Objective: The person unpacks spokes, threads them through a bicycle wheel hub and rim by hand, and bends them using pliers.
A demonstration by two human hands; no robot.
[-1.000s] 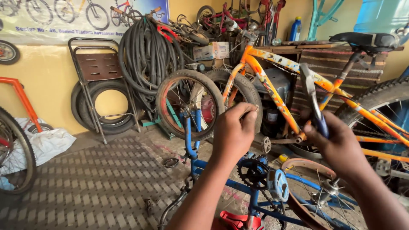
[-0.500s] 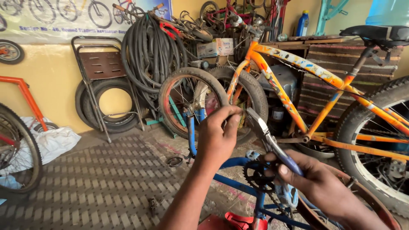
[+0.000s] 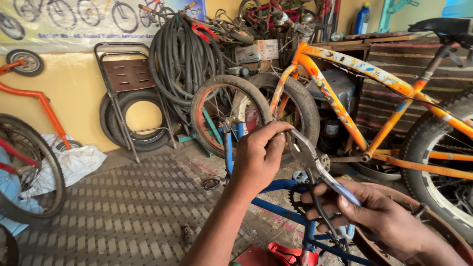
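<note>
My left hand (image 3: 260, 156) is raised at the centre with its fingers pinched together against the jaws of a pair of pliers (image 3: 310, 160). My right hand (image 3: 377, 219) grips the pliers' blue handles at the lower right. Whatever sits between the jaws and my fingertips is too small to make out. Below both hands lies an upturned blue bicycle frame (image 3: 276, 207) with its chainring (image 3: 298, 199) just under the pliers.
An orange bicycle (image 3: 374, 79) stands at the right with a black saddle. A small wheel (image 3: 224, 116) leans behind my hands. Hoses (image 3: 180, 59), a folded metal chair (image 3: 129, 83) and a tyre (image 3: 130, 118) line the yellow wall. Another wheel (image 3: 29, 172) is at the left.
My right hand has dropped from head height to the lower right, and the pliers now point up-left at my left hand's fingertips. My left hand has come slightly lower.
</note>
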